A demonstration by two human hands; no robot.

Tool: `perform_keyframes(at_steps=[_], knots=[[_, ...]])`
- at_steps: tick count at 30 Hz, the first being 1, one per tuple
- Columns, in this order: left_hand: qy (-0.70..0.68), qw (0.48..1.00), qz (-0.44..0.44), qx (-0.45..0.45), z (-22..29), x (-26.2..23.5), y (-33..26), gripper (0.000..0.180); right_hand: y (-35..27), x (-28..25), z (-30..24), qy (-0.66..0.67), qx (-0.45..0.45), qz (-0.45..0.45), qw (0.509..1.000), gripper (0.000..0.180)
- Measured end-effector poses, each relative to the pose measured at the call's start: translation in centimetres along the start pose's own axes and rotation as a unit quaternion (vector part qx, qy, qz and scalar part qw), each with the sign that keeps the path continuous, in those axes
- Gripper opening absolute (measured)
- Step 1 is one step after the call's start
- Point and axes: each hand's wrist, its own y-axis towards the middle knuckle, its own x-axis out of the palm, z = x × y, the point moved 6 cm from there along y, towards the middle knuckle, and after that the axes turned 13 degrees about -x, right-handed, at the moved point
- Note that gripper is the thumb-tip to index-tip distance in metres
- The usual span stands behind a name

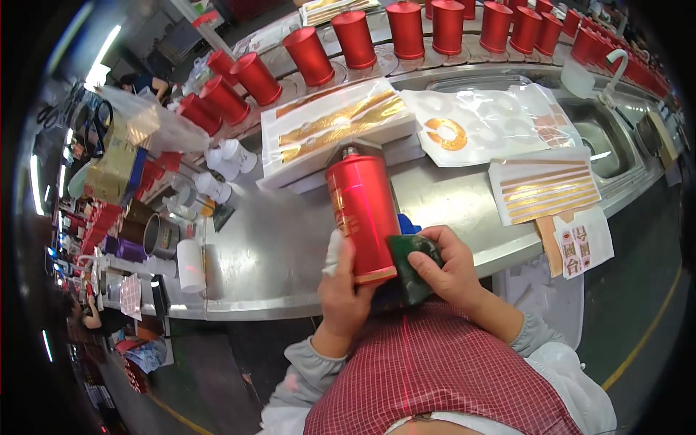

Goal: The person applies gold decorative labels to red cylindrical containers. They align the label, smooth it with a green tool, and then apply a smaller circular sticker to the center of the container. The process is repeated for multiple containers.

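A glossy red bottle (pixel 366 210) with gold marking on its left side stands slightly tilted in front of me, its narrow metallic neck at the top. Wrapped round its lower left side is my left hand (pixel 341 293), with a white covering on one finger. My right hand (pixel 455 270) pinches a dark green flat pad (pixel 415 272), thumb on top, and its edge meets the bottle's lower right side. A small blue object (pixel 408 225) shows behind the pad; its kind is hidden. Beyond the bottle lies a stack of gold-printed sheets (pixel 341 119).
Red bottles (pixel 357 40) line the conveyor at the back. A clear sheet with a gold ring (pixel 446 134), a gold-striped sheet (pixel 547 190) and printed paper (pixel 583 243) lie right, near a sink (pixel 596 141). White cups (pixel 235 156), a paper roll (pixel 191 266) and a metal pot (pixel 161 235) stand left.
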Motion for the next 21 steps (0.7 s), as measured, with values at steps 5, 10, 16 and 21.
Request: perform_keyframes(at_steps=[5, 10, 16, 21], knots=[[0.099, 0.993, 0.057, -0.001, 1.5, -1.4, 0.0, 0.073, 0.0, -0.1, 0.3, -0.002, 0.006, -0.027, 1.000, 0.029], [0.103, 0.994, -0.010, 0.020, 0.6, 0.4, 0.3, 0.074, -0.2, -0.6, 0.4, -0.049, -0.044, -0.004, 0.998, 0.031], [0.016, 0.997, -0.011, -0.075, -1.0, -0.4, -0.8, 0.075, 0.0, -0.9, 0.4, -0.045, -0.028, -0.020, 0.998, 0.033], [0.002, 1.000, 0.014, 0.002, -0.5, 0.4, 0.1, 0.077, 3.5, -5.4, -0.8, -0.143, -0.117, 0.010, 0.983, 0.029]])
